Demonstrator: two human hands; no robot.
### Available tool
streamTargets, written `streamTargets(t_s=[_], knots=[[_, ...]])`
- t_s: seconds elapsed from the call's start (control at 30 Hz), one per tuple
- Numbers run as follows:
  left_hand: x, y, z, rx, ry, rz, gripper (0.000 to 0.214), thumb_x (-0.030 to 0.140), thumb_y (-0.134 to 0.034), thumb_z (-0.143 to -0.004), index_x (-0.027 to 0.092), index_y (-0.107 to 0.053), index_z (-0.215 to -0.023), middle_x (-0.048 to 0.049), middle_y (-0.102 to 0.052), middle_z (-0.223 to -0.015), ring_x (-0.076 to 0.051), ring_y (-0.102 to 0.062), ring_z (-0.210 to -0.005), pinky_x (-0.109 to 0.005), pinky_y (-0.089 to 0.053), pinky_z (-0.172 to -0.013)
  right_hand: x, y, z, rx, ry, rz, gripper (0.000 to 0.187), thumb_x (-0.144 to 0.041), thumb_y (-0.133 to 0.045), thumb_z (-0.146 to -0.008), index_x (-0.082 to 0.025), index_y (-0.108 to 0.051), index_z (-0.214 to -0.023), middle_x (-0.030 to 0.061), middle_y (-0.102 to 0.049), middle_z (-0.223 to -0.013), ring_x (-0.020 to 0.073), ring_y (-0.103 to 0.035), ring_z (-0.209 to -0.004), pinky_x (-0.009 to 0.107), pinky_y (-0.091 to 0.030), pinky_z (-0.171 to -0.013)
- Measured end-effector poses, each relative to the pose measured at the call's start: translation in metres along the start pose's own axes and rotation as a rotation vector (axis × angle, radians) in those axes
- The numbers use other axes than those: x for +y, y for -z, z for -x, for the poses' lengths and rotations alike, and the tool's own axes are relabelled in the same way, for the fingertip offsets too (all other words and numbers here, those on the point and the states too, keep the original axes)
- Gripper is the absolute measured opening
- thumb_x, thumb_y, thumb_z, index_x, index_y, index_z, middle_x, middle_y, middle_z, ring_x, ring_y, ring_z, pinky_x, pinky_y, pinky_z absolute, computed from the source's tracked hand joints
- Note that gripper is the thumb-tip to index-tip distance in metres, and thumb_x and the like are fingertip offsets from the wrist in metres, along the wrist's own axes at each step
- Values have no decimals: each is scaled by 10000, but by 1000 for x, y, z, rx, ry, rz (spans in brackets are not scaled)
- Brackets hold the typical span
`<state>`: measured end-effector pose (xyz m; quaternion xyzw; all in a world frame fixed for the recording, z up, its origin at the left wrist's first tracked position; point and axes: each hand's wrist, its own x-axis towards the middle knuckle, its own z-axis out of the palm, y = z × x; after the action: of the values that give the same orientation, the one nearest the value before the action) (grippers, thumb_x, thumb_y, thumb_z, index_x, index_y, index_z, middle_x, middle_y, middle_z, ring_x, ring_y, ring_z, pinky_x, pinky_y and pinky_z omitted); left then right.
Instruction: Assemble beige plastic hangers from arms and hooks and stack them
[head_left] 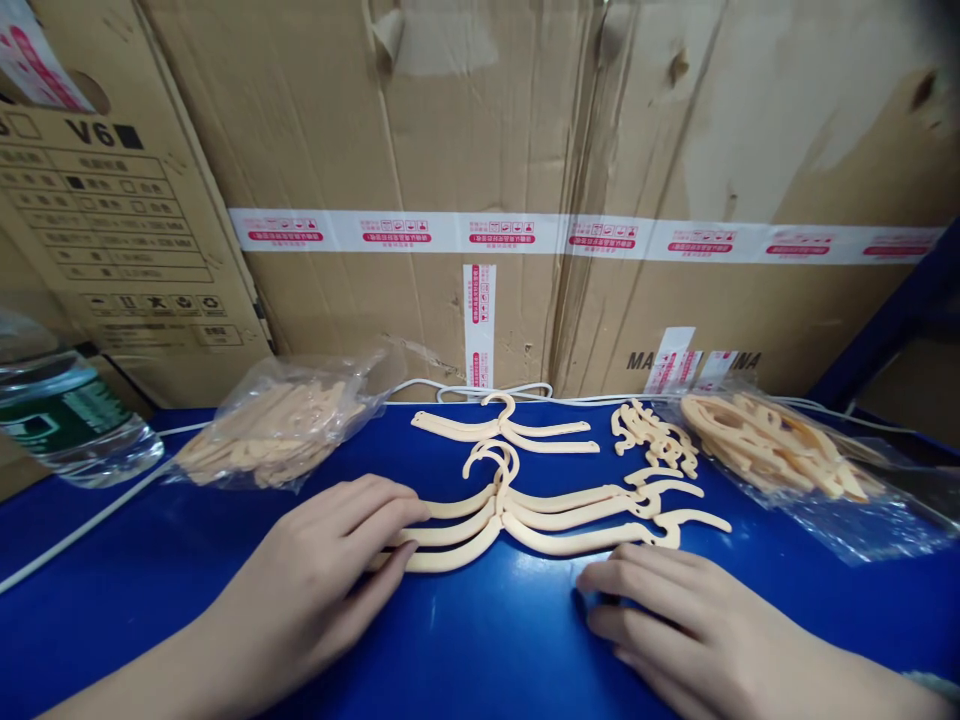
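Note:
Beige plastic hangers (465, 556) lie nested at the middle of the blue table, hooks pointing away from me. At their right ends sit small curved hook pieces (694, 520). My left hand (330, 560) is closed around the hangers' left ends, fingers on top and thumb on the near side, hiding those ends. Just below the right ends rests my right hand (667, 610), its fingers slightly bent and apart, with nothing visible in them. Farther back, more hanger parts (457, 430) with a hook lie beside a pile of loose small hook pieces (652, 435).
A clear bag (277, 425) of beige parts lies at the left, near a water bottle (71, 410). Another bag (787, 450) of beige pieces is at the right. A white cable (82, 525) runs along the back, before tall cardboard boxes (420, 330).

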<state>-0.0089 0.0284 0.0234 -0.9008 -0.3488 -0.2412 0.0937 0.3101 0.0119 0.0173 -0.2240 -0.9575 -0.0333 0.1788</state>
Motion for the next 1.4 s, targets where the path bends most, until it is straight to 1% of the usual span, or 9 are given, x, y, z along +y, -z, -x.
streamTargets(t_s=[0.13,0.33,0.43,0.53,0.7,0.87,1.03,1.23,1.4], knots=[[-5,4,-9,-139,62,53,183,178,-421,-937,209,-565,-1046,-69,-639,-1043,-198,-624,-914,-299,-525,-766,-1,3,-3,-99,-50,-86,288,-99,-399,-940,-184,-642,-1067,89,-683,-1016,214,-637,-917,349,-534,-883],[-24,-8,-28,-203,167,126,241,215,-393,-937,200,-547,-1121,-80,-625,-1092,-217,-612,-982,-353,-516,-838,-4,11,-6,-151,-103,-206,261,-82,-472,-903,-201,-622,-1080,87,-659,-1038,228,-603,-976,367,-519,-887],[-32,-16,-42,-219,151,104,274,190,-406,-918,165,-548,-1150,-106,-614,-1157,-241,-583,-1080,-403,-484,-939,-1,14,-6,-130,-149,-324,261,-75,-482,-900,-212,-598,-1089,73,-640,-1038,203,-589,-987,332,-511,-885],[-37,-25,-56,-225,153,77,295,174,-408,-912,144,-550,-1169,-124,-601,-1197,-262,-556,-1135,-436,-461,-987,11,14,-4,-47,-205,-390,245,-81,-462,-923,-216,-586,-1085,67,-628,-1032,188,-575,-1002,323,-494,-897],[-42,-34,-70,-246,166,80,315,159,-430,-898,126,-553,-1187,-134,-606,-1189,-269,-566,-1122,-450,-457,-997,49,15,5,159,-269,-218,191,-137,-457,-949,-216,-607,-1037,78,-635,-975,210,-586,-950,358,-500,-835],[-45,-36,-74,-281,141,106,328,145,-437,-881,138,-572,-1180,-122,-621,-1170,-260,-582,-1087,-447,-462,-990,91,17,15,226,-335,131,176,-184,-467,-937,-183,-635,-988,104,-651,-917,250,-594,-892,392,-518,-745],[-44,-36,-79,-308,162,75,332,112,-421,-864,129,-585,-1152,-130,-641,-1157,-264,-590,-1092,-422,-472,-976,113,10,17,124,-356,207,250,-138,-446,-913,-172,-670,-1018,114,-670,-921,257,-592,-913,397,-533,-759],[-45,-41,-89,-394,210,-33,338,73,-448,-844,102,-592,-1148,-166,-636,-1160,-293,-592,-1112,-416,-471,-959,120,7,6,-33,-399,187,342,-26,-474,-839,-160,-691,-1067,106,-683,-975,255,-574,-958,396,-518,-818],[-42,-43,-95,-407,209,-96,305,25,-434,-837,99,-623,-1064,-166,-642,-1094,-288,-628,-1022,-393,-489,-892,118,15,-12,-168,-338,182,261,-14,-497,-872,-155,-711,-920,97,-697,-902,241,-563,-923,351,-471,-795]])
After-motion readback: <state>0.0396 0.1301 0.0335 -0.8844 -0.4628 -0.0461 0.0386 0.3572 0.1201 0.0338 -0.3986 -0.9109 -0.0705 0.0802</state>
